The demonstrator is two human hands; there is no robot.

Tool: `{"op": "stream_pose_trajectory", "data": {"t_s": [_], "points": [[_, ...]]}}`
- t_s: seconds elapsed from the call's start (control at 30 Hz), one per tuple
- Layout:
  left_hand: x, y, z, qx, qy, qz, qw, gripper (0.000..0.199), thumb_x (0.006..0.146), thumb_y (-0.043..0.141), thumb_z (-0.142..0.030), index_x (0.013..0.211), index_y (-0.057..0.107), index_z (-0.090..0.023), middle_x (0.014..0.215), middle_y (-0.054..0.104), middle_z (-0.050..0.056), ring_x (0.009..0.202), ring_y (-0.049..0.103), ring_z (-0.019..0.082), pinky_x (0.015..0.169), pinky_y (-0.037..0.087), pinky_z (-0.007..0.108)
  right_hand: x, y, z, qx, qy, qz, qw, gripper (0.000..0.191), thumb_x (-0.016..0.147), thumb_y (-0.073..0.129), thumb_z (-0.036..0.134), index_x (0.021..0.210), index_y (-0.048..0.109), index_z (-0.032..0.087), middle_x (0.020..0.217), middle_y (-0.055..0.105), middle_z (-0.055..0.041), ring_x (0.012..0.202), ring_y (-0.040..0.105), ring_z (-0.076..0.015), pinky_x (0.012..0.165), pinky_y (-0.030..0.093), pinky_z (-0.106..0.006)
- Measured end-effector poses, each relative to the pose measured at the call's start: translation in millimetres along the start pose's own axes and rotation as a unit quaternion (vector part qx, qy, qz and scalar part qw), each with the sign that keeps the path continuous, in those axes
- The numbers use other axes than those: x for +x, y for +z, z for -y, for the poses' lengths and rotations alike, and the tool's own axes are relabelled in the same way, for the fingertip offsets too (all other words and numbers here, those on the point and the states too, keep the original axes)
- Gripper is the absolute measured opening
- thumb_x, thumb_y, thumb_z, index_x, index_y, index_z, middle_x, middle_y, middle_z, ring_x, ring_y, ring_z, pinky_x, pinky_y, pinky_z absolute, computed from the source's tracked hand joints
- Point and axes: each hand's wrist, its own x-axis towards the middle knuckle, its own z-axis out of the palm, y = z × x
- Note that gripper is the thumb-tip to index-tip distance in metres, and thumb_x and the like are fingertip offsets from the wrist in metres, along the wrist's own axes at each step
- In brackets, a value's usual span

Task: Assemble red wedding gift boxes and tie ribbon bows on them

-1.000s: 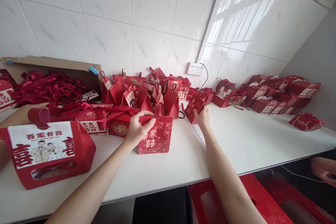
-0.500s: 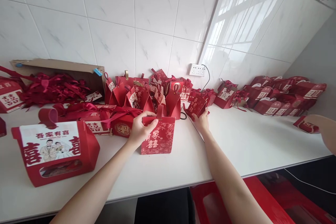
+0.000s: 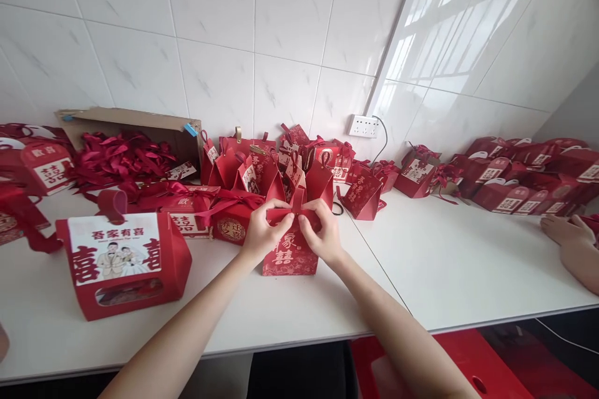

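Note:
A red gift box (image 3: 290, 255) with white characters and a floral print stands upright on the white table, directly in front of me. My left hand (image 3: 266, 229) pinches the left part of its top edge, thumb on the near face. On the right part of that edge, my right hand (image 3: 322, 230) pinches in the same way. Between my thumbs a short red ribbon loop (image 3: 297, 201) rises from the top. Behind my right hand stands another red box (image 3: 362, 194) with white characters, touched by neither hand.
A larger red box (image 3: 126, 255) with a bride-and-groom picture stands at left. A cardboard carton (image 3: 126, 116) of red ribbons, clustered red boxes and a power strip (image 3: 364, 126) line the wall. Boxes (image 3: 505, 196) are piled at right, near another person's hand (image 3: 564, 232).
My right hand has let go of the small red box behind, leaving it standing, and has come left to grip the near box's top. My left hand keeps its grip. The view has shifted left.

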Motion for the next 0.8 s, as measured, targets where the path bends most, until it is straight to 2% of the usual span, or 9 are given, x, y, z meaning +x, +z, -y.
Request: {"op": "stream_pose_trajectory", "data": {"t_s": [0.17,0.33,0.43,0.53,0.6,0.8], "points": [[0.3,1.3,0.5,0.012,-0.012,-0.001,1.000,0.019,0.074,0.059,-0.036,0.079,0.062,-0.018,0.080,0.069,0.003,0.078,0.065,0.018,0.074,0.052,0.026,-5.2,4.6,-0.4,0.017,0.080,-0.014,0.997,0.010,0.086,0.048,0.029,0.083,0.054,0.021,0.075,0.057,-0.0006,0.068,0.054,-0.0145,0.065,0.046,-0.028],[1.9,1.7,2.5,0.007,-0.023,-0.003,1.000,0.023,0.073,0.060,-0.038,0.079,0.066,-0.016,0.078,0.071,0.005,0.076,0.065,0.019,0.071,0.053,0.026,-0.1,-2.5,1.1,0.078,0.120,0.031,0.989,0.015,0.086,0.049,0.032,0.078,0.055,0.020,0.076,0.058,0.0001,0.069,0.054,-0.0137,0.065,0.045,-0.027],[2.8,1.2,4.4,0.001,-0.035,0.004,0.999,0.026,0.072,0.061,-0.039,0.078,0.068,-0.015,0.069,0.069,0.003,0.062,0.062,0.016,0.058,0.050,0.024,3.4,-7.7,1.9,0.113,0.130,0.064,0.983,0.015,0.084,0.051,0.033,0.078,0.056,0.020,0.077,0.058,-0.0001,0.071,0.054,-0.0139,0.066,0.045,-0.026],[4.4,0.3,6.3,0.003,-0.066,0.008,0.998,0.031,0.068,0.064,-0.043,0.079,0.069,-0.015,0.051,0.060,-0.001,0.043,0.050,0.012,0.042,0.039,0.022,5.9,-11.1,1.7,0.130,0.142,0.079,0.978,0.015,0.083,0.052,0.033,0.078,0.056,0.019,0.077,0.057,0.0000,0.071,0.054,-0.0136,0.065,0.044,-0.025],[6.0,-0.4,6.8,-0.001,-0.082,0.007,0.997,0.033,0.066,0.065,-0.043,0.079,0.070,-0.014,0.047,0.057,-0.001,0.040,0.047,0.012,0.041,0.037,0.022,6.9,-11.8,1.8,0.132,0.149,0.080,0.977,0.015,0.083,0.052,0.032,0.077,0.056,0.019,0.076,0.057,0.0004,0.070,0.053,-0.0131,0.064,0.043,-0.025],[7.5,-1.4,2.6,-0.031,-0.101,0.018,0.994,0.032,0.063,0.065,-0.042,0.079,0.067,-0.014,0.054,0.059,0.000,0.045,0.050,0.012,0.044,0.039,0.023,4.6,-7.1,3.7,0.111,0.141,0.060,0.982,0.013,0.084,0.051,0.030,0.076,0.054,0.019,0.074,0.056,0.0009,0.069,0.053,-0.0130,0.063,0.043,-0.025]]}}
